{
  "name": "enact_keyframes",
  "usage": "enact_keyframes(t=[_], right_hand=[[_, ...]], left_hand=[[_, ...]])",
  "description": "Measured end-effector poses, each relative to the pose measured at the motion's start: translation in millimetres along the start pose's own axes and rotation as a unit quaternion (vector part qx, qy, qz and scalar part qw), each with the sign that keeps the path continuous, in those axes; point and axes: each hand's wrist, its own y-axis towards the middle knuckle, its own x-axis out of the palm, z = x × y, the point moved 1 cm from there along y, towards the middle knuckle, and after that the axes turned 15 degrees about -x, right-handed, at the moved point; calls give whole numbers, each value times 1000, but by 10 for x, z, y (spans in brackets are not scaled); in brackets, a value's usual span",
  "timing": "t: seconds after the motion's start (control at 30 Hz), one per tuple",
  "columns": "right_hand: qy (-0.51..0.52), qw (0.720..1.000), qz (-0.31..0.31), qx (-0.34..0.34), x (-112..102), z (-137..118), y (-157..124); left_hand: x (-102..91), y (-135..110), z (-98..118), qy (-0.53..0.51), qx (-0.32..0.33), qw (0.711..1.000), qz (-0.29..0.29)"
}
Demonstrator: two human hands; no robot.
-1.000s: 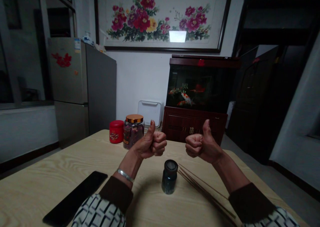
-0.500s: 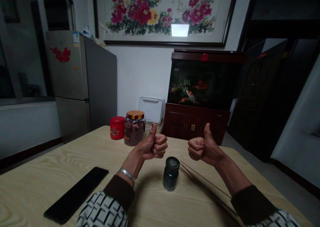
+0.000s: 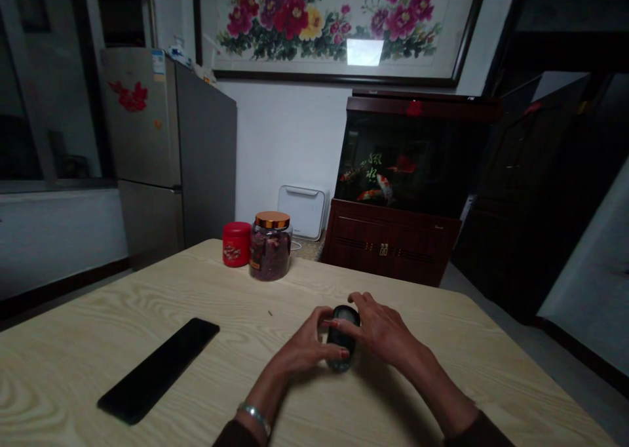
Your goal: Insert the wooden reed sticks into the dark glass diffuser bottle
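A small dark glass jar (image 3: 339,339) stands upright on the wooden table between my hands. My left hand (image 3: 312,339) curves round its lower body, thumb across the near side and fingers behind. At the jar's top, my right hand (image 3: 381,327) holds the rim area between its thumb and fingers. Those fingertips are partly hidden behind the jar, and whether a separate lid is there I cannot tell.
A black phone-like slab (image 3: 160,370) lies on the table (image 3: 236,375) to the left. Towards the far edge stand a red canister (image 3: 236,244) and a big copper-lidded jar (image 3: 270,249). Beyond are a fish tank (image 3: 417,165) and a fridge (image 3: 147,132).
Both hands went from raised thumbs-up fists down onto the small jar and took hold of it. The thin sticks beside it no longer show; my right forearm now crosses that area.
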Motion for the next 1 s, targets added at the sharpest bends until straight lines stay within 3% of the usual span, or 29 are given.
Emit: enact_keyframes(t=[0.13, 0.27, 0.33, 0.4, 0.5, 0.57, 0.67, 0.77, 0.9, 1.0], right_hand=[[-111, 993, -47, -5, 55, -149, 140], [-123, 990, -76, -10, 31, -195, 250], [-92, 991, -90, -30, -34, -168, 264], [-11, 988, -120, -92, -138, -123, 251], [131, 964, -163, -165, -292, -54, 203], [145, 968, -152, -137, -330, -26, 176], [58, 988, -119, -80, -266, -41, 162], [-15, 990, -123, -61, -186, -65, 172], [87, 971, -168, -145, -201, -46, 177], [105, 974, -158, -125, -215, -47, 171]], left_hand=[[242, 104, -69, 48, 31, 998, 31], [298, 160, -87, 103, 46, 991, 75], [272, 164, -111, 126, 39, 987, 90], [240, 155, -123, 137, 38, 985, 97], [209, 131, -111, 140, 53, 984, 98], [203, 121, -105, 139, 54, 984, 97], [211, 123, -117, 125, 38, 988, 87], [222, 132, -130, 121, 39, 988, 84], [218, 131, -119, 123, 50, 986, 98], [219, 134, -115, 82, 38, 994, 61]])
